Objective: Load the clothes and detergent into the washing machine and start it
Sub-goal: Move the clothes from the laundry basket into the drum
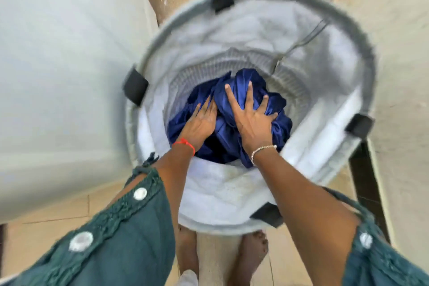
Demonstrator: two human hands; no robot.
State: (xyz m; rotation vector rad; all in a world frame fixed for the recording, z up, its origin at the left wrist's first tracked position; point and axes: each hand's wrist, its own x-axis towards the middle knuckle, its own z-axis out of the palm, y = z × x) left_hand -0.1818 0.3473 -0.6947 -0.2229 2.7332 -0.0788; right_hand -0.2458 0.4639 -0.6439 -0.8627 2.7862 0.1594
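In the head view, the left hand [200, 123] and right hand [251, 116] are both pressing flat, each grip released with fingers spread straight, on the blue clothes [229, 144] lying bunched inside the round grey-rimmed bin [220, 193].

Clothes [282, 123] lie in basket [222, 213], beneath both hands [201, 123] [253, 119]

Beige tiled floor [46, 212]; pale panel [58, 65] left of left hand [200, 123]; off-white wall [399, 53] right of right hand [251, 118]; soft even light.
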